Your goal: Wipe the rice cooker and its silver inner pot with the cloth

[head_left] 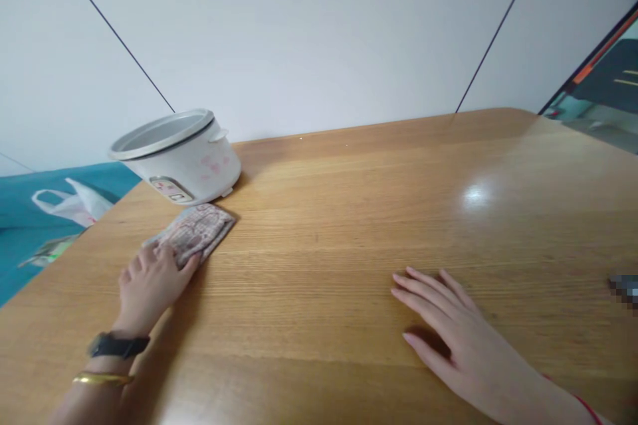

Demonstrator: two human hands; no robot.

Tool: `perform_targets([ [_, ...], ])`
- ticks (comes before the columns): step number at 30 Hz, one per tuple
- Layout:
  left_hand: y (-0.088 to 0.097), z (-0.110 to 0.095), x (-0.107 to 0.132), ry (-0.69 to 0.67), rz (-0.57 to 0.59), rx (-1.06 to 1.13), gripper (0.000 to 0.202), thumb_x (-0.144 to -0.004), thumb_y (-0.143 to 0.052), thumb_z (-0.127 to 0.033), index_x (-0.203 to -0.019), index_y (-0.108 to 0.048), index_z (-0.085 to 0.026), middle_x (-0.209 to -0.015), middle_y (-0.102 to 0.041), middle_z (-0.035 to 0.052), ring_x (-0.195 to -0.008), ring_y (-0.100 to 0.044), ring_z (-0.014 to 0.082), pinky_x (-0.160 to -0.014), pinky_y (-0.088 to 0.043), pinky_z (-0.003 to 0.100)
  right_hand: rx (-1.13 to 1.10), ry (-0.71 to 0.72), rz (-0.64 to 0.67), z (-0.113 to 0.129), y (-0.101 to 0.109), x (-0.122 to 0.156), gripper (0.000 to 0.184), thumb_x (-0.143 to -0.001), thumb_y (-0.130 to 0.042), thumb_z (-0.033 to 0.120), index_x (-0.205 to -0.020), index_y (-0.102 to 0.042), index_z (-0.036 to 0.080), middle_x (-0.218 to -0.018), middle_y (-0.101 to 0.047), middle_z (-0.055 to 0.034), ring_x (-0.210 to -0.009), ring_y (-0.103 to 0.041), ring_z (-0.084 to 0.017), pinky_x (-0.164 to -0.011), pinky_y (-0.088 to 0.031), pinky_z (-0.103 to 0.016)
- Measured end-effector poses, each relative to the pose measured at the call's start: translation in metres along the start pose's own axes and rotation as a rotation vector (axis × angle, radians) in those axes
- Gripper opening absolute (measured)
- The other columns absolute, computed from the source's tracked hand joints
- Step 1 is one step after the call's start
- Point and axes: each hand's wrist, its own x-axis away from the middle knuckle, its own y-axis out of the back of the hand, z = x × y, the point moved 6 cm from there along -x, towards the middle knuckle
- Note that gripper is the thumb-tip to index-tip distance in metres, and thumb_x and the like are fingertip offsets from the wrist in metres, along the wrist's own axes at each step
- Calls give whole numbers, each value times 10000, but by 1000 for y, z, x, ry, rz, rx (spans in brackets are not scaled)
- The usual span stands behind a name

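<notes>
I've got the left hand [152, 285] at lower left of the frame, and it's right on the patterned cloth [202, 229]. The folded cloth lies flat on the wooden table [309, 319], left of centre, reaching up and to the right from under the fingertips; most of it sits beyond the hand, in plain sight. My fingers are bent over its near left part, the thumb stands apart along its lower edge, and whether they're pinching the fabric or just pressing it down, I can't tell from here. Just above the cloth, there's the white rice cooker [207, 169], no lid on it, its base right by the cloth's far edge; touching or not, I can't make out.

Over to lower right, the right hand [461, 335] is palm down, fingers loosely spread, thumb well out to the side, nothing in its grasp, bare wood around it. The cloth is well apart from that one, up and across to the left. On my left wrist I see a black watch [119, 346] and, below it, a gold bangle [103, 378].
</notes>
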Motion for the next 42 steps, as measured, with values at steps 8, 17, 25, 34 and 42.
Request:
perform_targets([
  [8, -18, 1, -32, 98, 131, 29, 701, -920, -369, -635, -1115, -606, -4, -1205, -579, 345, -1147, -608, 517, -929, -500, 587, -29, 1, -20, -2, -3, 2, 474, -924, -585, 385, -1397, -614, 371, -1431, -615, -54, -1349, -550, -362, -1129, -333, -759],
  [17, -17, -9, -27, -168, -108, 230, 573, -953, -369, -615, -1191, -581, -139, -1453, -481, 277, -1369, -467, 462, -1081, -410, 638, -2, -21, -24, -5, 2, -4, 424, -917, -584, 381, -1335, -657, 386, -1409, -633, -43, -1336, -560, -367, -1153, -221, -793],
  [25, 27, -108, 65, -786, 74, 554, 332, -994, -508, -462, -1263, -623, -306, -1558, -484, 81, -1391, -506, 297, -1185, -352, 583, -40, -75, 43, 20, 10, -28, 442, -921, -576, 411, -1357, -639, 371, -1403, -640, -57, -1377, -521, -358, -1177, -106, -783],
  [34, 16, -96, 56, -753, -79, 816, 251, -991, -524, -396, -1043, -707, -233, -1214, -718, 88, -1127, -674, 249, -990, -538, 403, -18, -287, 29, 20, -2, -60, 375, -953, -515, 421, -1268, -665, 283, -1416, -622, -87, -1370, -514, -355, -1125, -78, -839],
  [42, 23, -109, 65, -835, 25, 873, 277, -995, -512, -409, -1007, -715, -221, -1083, -757, 65, -998, -706, 231, -912, -546, 361, -17, -359, 34, 35, -3, -79, 340, -951, -552, 412, -1240, -666, 274, -1409, -625, -92, -1346, -520, -383, -1069, 13, -894],
])
